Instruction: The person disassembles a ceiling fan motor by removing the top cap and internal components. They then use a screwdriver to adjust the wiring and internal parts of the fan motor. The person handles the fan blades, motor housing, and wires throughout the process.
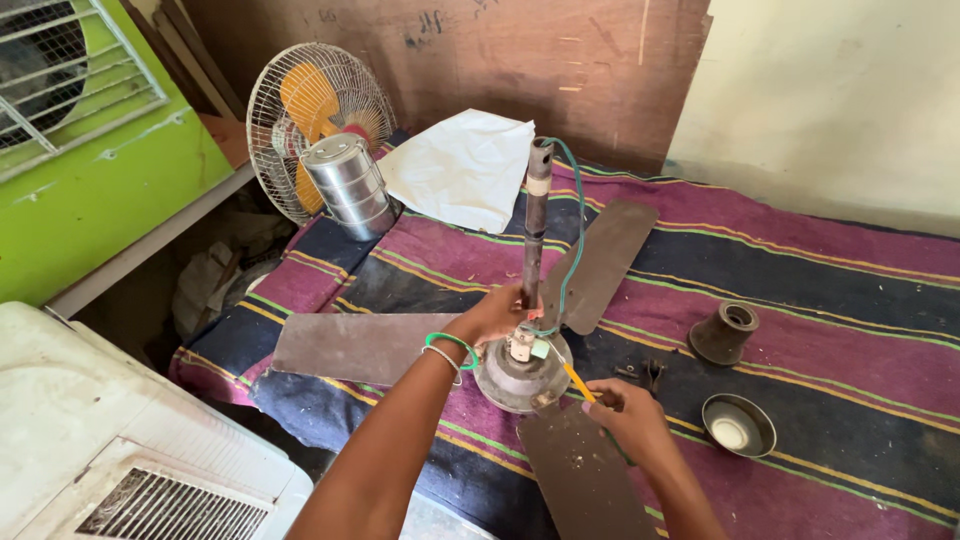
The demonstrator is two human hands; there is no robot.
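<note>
Ceiling fan, brown, three blades, lying on striped cloth, motor at centre frame, down rod upright. Left hand clasped round the rod's base. Right hand gripping a yellow-handled screwdriver, tip at the motor's 3 o'clock edge. Two canopy cups at 3 o'clock; steel tiffin carrier and table fan at 11 o'clock.

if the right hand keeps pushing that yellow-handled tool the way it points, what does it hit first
Most likely the ceiling fan's motor housing: the right hand aims the yellow-handled tool up-left at it, its tip apparently already there. Depth is unclear.
</note>
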